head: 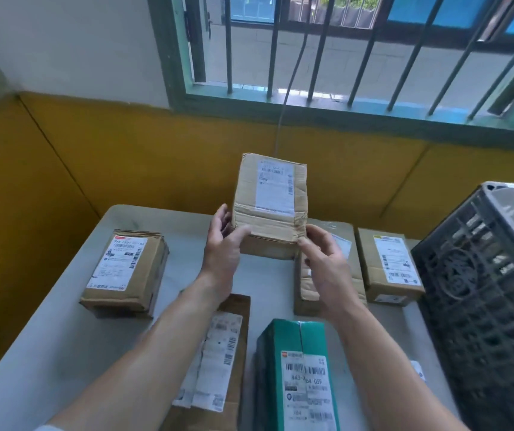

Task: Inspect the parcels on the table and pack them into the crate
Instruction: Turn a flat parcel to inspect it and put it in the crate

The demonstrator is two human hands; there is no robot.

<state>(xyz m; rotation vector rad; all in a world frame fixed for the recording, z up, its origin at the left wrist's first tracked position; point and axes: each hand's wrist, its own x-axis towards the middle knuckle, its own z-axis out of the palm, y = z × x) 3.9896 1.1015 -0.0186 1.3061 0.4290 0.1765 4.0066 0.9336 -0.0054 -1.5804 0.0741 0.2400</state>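
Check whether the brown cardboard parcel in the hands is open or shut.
Shut: flaps of the brown cardboard parcel lie flat and closed.

Bare table [47, 353] near-left; parcels [389, 269], tall crate [482, 290] along right.

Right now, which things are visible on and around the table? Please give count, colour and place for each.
table: one, pale grey, below the window
crate: one, black, right of the table
held parcel: one, brown with white label, raised above the table
left parcel: one, brown, table's left side
green parcel: one, green, near edge, centre
near parcel: one, brown, left of the green parcel
middle parcel: one, brown, table's centre, partly hidden
right parcel: one, brown, beside the crate
window bars: several, dark, in the wall above
left hand: one, grips the held parcel's lower left
right hand: one, pinches its lower right corner
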